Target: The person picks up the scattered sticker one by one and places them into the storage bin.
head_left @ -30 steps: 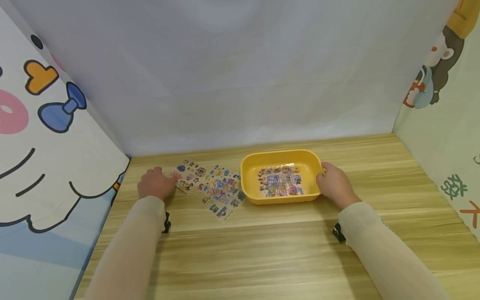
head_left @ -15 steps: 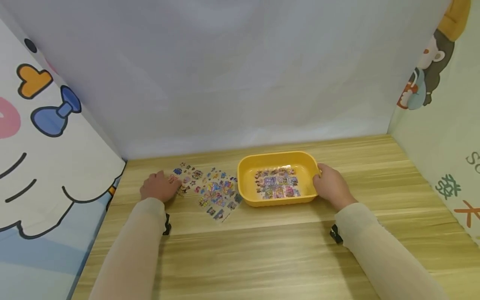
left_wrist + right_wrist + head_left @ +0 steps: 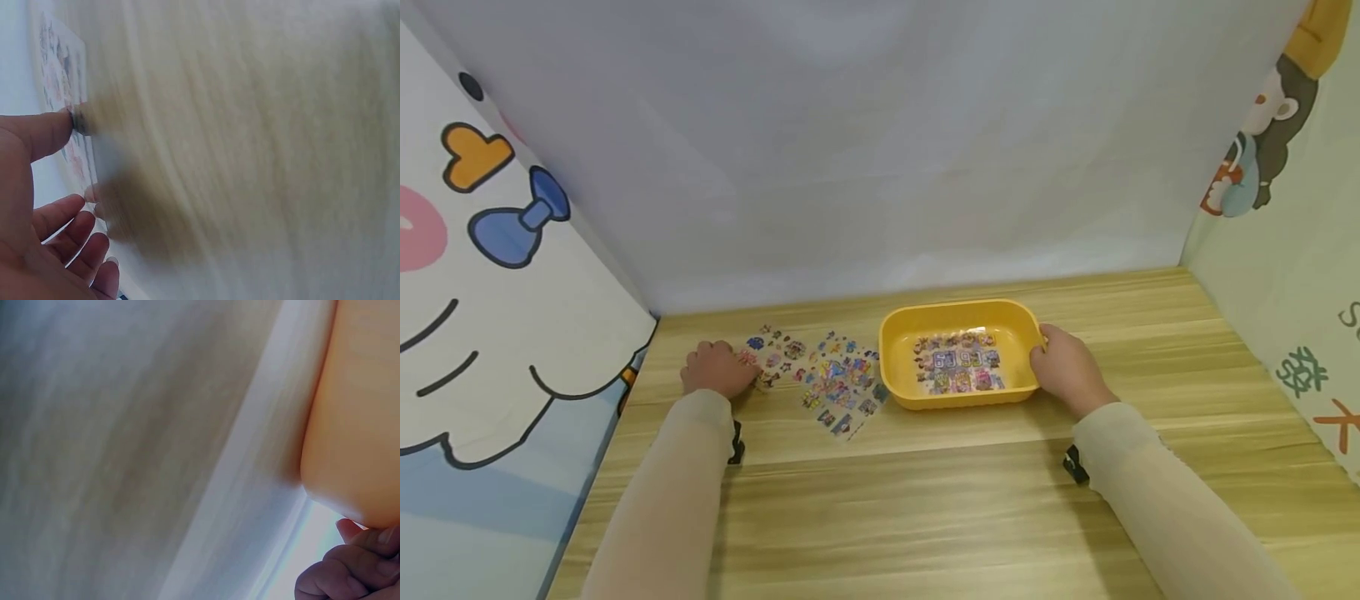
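Observation:
My left hand (image 3: 720,369) rests at the left end of a clear sticker sheet (image 3: 786,349) on the table. In the left wrist view, the thumb (image 3: 53,128) touches the edge of the sheet, while the other fingers lie loosely bent and apart from it along the same edge. A second sticker sheet (image 3: 842,392) adjoins the first, slanting toward the front. My right hand (image 3: 1070,371) grips the right rim of a yellow plastic tray (image 3: 958,401); curled fingers (image 3: 340,575) show at its end in the right wrist view. Inside the tray lie clear stickers (image 3: 958,360).
The wood-grain table (image 3: 895,517) runs back to a pale cloth backdrop (image 3: 880,167). A cartoon-printed panel (image 3: 535,317) stands on the left, and a pale green printed panel (image 3: 1277,275) on the right. Black wrist straps show under both cuffs.
My left hand has shifted slightly right, over the end of the sticker sheet. The right hand stays on the tray. The head view sways a little.

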A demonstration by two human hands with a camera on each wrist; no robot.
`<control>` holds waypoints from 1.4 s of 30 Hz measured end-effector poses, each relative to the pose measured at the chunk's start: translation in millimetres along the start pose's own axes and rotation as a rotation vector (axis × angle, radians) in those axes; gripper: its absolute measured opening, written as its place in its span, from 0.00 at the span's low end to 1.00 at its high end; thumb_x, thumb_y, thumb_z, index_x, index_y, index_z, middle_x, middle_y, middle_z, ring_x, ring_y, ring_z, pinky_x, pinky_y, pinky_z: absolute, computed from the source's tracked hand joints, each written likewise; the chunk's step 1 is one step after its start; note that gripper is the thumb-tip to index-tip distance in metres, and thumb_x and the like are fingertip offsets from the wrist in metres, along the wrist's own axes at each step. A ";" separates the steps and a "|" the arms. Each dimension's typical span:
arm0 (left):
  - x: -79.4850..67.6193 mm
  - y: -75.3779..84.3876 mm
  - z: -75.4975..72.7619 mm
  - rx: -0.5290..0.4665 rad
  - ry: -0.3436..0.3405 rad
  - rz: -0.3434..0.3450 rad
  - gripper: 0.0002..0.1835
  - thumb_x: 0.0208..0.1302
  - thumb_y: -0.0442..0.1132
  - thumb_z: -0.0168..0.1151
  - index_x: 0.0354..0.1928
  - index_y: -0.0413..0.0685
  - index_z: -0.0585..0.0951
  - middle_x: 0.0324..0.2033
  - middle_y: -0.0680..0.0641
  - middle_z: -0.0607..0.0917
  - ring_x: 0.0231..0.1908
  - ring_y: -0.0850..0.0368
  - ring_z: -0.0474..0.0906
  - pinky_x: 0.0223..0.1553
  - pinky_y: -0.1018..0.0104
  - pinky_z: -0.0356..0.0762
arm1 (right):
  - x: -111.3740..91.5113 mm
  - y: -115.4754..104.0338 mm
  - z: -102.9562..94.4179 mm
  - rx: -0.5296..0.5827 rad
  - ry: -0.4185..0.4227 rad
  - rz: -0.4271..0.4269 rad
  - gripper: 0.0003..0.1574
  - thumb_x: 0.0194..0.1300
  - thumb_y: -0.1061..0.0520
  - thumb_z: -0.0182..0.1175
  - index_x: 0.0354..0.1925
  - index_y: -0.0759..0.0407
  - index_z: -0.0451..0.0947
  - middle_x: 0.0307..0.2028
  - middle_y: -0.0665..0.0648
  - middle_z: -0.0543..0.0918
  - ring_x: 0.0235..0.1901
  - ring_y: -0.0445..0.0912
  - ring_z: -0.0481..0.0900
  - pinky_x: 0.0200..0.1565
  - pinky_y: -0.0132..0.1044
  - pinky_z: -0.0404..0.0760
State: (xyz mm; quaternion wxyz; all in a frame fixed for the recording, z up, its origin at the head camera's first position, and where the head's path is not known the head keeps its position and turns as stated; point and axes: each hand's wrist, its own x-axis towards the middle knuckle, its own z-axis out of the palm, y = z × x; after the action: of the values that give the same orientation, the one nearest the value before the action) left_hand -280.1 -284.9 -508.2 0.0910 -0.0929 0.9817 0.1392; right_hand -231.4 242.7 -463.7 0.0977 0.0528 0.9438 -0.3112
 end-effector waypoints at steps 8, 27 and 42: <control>-0.3 5.5 -4.8 -0.014 0.005 -0.039 0.33 0.66 0.59 0.66 0.52 0.31 0.80 0.54 0.25 0.75 0.55 0.25 0.71 0.57 0.29 0.69 | 0.5 0.0 -0.1 -0.004 0.008 -0.002 0.36 0.78 0.55 0.40 0.76 0.75 0.55 0.70 0.77 0.66 0.58 0.64 0.74 0.66 0.63 0.68; -5.2 3.2 -9.8 -0.140 0.015 -0.040 0.25 0.70 0.49 0.60 0.52 0.30 0.84 0.49 0.30 0.85 0.40 0.37 0.83 0.41 0.42 0.81 | 2.1 -0.1 0.1 -0.004 -0.008 0.018 0.37 0.79 0.55 0.40 0.77 0.74 0.53 0.71 0.76 0.64 0.61 0.64 0.73 0.67 0.63 0.66; -9.8 2.5 -13.6 -0.244 0.019 -0.051 0.20 0.68 0.47 0.62 0.23 0.39 0.79 0.22 0.45 0.81 0.25 0.49 0.73 0.33 0.53 0.75 | 2.3 0.7 1.1 -0.003 -0.002 0.012 0.36 0.79 0.55 0.40 0.77 0.74 0.53 0.71 0.76 0.65 0.58 0.62 0.74 0.66 0.62 0.69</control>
State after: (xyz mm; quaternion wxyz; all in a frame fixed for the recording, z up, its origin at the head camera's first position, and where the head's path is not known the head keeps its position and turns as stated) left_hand -273.2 -285.0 -492.8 0.0732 -0.1294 0.9557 0.2541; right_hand -233.4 242.7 -465.5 0.1003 0.0581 0.9439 -0.3091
